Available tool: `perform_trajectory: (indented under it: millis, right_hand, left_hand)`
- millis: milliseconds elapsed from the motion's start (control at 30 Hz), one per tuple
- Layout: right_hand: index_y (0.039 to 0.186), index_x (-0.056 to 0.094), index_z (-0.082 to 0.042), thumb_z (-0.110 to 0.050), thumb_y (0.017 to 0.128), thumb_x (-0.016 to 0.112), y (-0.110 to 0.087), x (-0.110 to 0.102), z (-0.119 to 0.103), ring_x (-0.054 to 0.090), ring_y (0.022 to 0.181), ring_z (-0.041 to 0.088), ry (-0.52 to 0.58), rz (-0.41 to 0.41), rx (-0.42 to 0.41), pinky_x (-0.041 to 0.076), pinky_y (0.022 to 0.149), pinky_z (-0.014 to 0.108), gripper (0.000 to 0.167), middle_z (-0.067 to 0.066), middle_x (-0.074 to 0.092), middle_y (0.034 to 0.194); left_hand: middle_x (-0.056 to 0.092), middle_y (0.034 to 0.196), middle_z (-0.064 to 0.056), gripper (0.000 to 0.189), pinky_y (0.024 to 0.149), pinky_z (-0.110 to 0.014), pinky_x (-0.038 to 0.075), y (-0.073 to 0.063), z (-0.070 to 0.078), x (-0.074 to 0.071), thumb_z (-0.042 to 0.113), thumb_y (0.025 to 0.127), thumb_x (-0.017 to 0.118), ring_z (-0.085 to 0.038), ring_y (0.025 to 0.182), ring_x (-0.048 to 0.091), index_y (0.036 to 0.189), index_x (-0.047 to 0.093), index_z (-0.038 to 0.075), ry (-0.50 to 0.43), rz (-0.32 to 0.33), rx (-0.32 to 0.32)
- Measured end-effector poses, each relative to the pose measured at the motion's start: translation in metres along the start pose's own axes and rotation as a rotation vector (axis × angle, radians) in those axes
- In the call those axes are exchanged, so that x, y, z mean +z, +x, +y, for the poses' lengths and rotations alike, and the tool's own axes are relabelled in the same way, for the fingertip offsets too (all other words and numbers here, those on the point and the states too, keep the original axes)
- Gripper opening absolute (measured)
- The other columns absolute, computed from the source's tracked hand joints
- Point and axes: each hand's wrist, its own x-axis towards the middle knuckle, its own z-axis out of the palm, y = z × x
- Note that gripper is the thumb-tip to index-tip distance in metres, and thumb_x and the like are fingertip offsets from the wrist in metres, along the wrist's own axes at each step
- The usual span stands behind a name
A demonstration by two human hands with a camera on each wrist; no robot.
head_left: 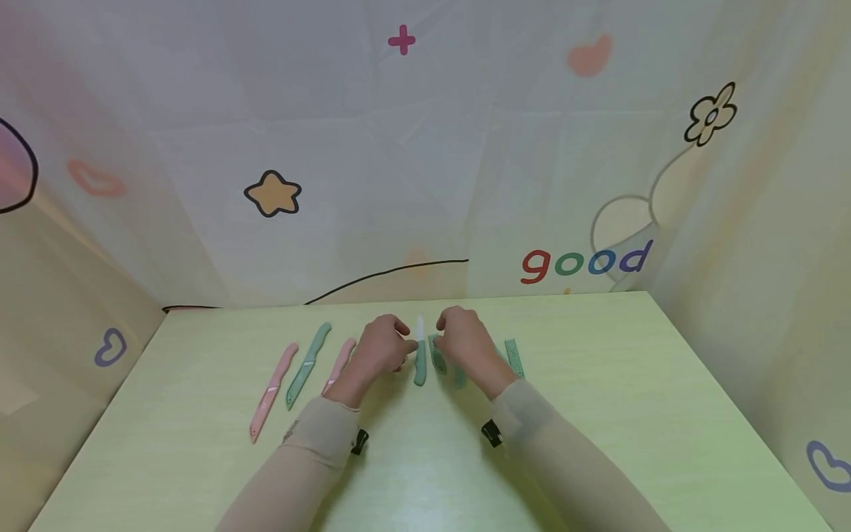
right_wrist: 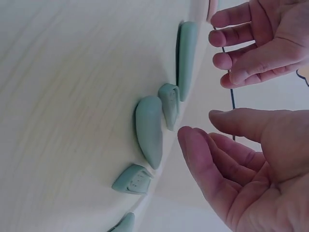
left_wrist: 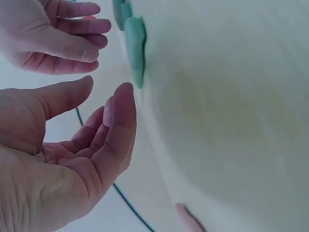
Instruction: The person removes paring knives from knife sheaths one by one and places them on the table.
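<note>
The fingers of the left hand [head_left: 377, 347] and right hand [head_left: 467, 346] bend loosely, thumbs apart from fingertips, holding nothing. Between them on the table [head_left: 665, 443] lies the bare green knife [head_left: 420, 363]. Just right of that knife sits a green sheath [head_left: 436, 356]; farther right, a green handle [right_wrist: 148, 130], mostly hidden by the right hand in the head view, then a dotted sheath [head_left: 514, 360]. Left of the knife, the left hand and wrist block part of a pink knife [head_left: 346, 353]; farther left lie a covered green knife [head_left: 309, 364] and a covered pink knife [head_left: 273, 391].

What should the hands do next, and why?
Perhaps the left hand should pinch the green-handled paring knife by its handle: this hand is empty and close, the white blade is bare, and a green sheath lies beside the knife.
</note>
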Motion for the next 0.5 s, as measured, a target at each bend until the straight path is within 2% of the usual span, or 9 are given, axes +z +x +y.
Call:
perform_trajectory:
  millis: [200, 367, 500]
  right_hand:
    - [0.124, 0.073, -0.005, -0.019, 0.100, 0.075, -0.009, -0.002, -0.001, 0.070, 0.085, 0.020, -0.020, -0.001, -0.039, 0.059, 0.079, 0.041, 0.028, 0.008, 0.075, 0.101]
    - [0.126, 0.073, -0.007, -0.023, 0.101, 0.074, -0.020, -0.006, -0.001, 0.071, 0.088, 0.023, -0.045, 0.016, -0.094, 0.058, 0.074, 0.039, 0.030, 0.010, 0.075, 0.109]
    - [0.129, 0.073, -0.008, -0.025, 0.101, 0.074, -0.026, -0.006, 0.002, 0.071, 0.098, 0.026, -0.085, 0.028, -0.148, 0.059, 0.078, 0.040, 0.033, 0.013, 0.074, 0.120]
  left_hand:
    - [0.073, 0.101, -0.011, 0.032, 0.080, -0.039, 0.057, -0.009, 0.001, -0.013, 0.019, 0.099, 0.074, -0.021, 0.084, 0.069, 0.123, 0.068, -0.001, 0.061, 0.054, 0.061]
    - [0.073, 0.104, -0.011, 0.034, 0.084, -0.043, 0.057, -0.016, 0.001, -0.021, 0.022, 0.099, 0.074, -0.024, 0.088, 0.069, 0.124, 0.070, 0.000, 0.108, 0.096, 0.091]
    - [0.072, 0.107, -0.012, 0.035, 0.082, -0.044, 0.056, -0.021, -0.001, -0.027, 0.025, 0.099, 0.074, -0.026, 0.090, 0.068, 0.125, 0.071, 0.002, 0.142, 0.131, 0.107]
